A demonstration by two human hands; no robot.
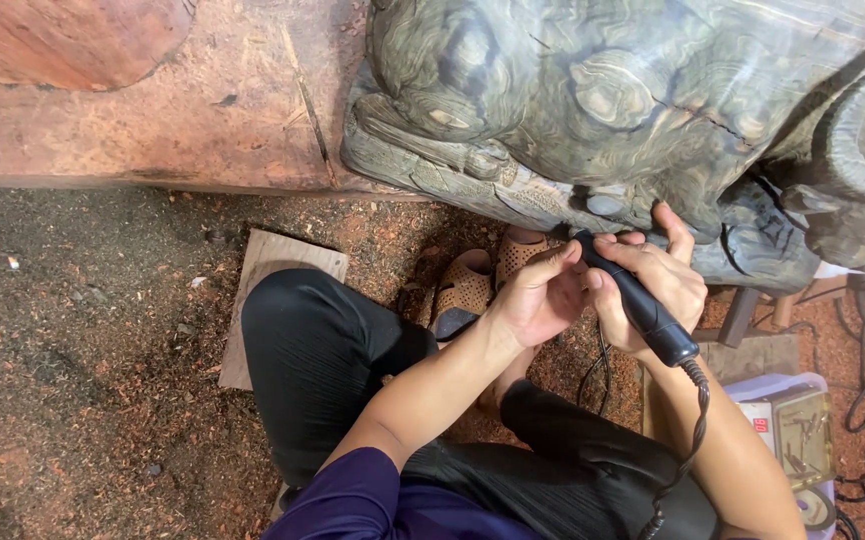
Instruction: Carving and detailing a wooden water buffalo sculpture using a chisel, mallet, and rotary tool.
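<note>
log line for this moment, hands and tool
right hand: grips black rotary handpiece | left hand: steadies its front | tip: at lower edge of grey-green wood carving | cord: trails down

Rotary tool [643, 310] at the carving [613, 110]

I hold a slim black rotary tool, slanted, its tip up against the lower edge of the carving and its tail down toward me, where a coiled black cord [688, 440] runs off. The carving is a big grey-green block of wood with swirling grain, rounded forms and cut grooves, resting on a reddish slab; its underside overhangs the spot where the tip meets it.
</note>
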